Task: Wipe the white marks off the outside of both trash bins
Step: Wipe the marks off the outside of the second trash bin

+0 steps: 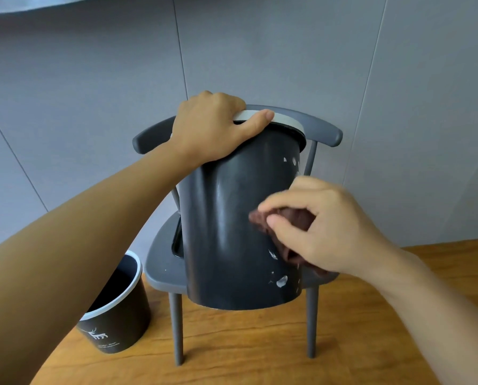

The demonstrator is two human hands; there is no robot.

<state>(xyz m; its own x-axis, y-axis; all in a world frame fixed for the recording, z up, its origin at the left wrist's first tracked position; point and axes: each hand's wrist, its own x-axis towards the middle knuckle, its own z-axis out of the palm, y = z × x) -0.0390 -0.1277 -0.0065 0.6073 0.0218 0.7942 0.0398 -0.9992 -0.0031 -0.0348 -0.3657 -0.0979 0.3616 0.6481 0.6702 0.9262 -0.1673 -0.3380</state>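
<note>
A tall dark grey trash bin [232, 218] with a white rim stands tilted toward me on a small grey chair [160, 276]. My left hand [212, 129] grips its rim at the top. My right hand [323, 226] pinches a brown cloth [262, 219] and presses it against the bin's right side. White marks [281, 281] show near the bin's bottom right, and a few more white specks [293, 161] sit near its top right. A second, shorter dark bin [118, 320] with a white rim and a deer print stands on the floor at lower left.
The chair's backrest [323, 129] curves behind the tall bin, close to a grey panelled wall [260, 51]. The floor [246, 343] is wood. The short bin stands just left of the chair's front left leg [176, 329].
</note>
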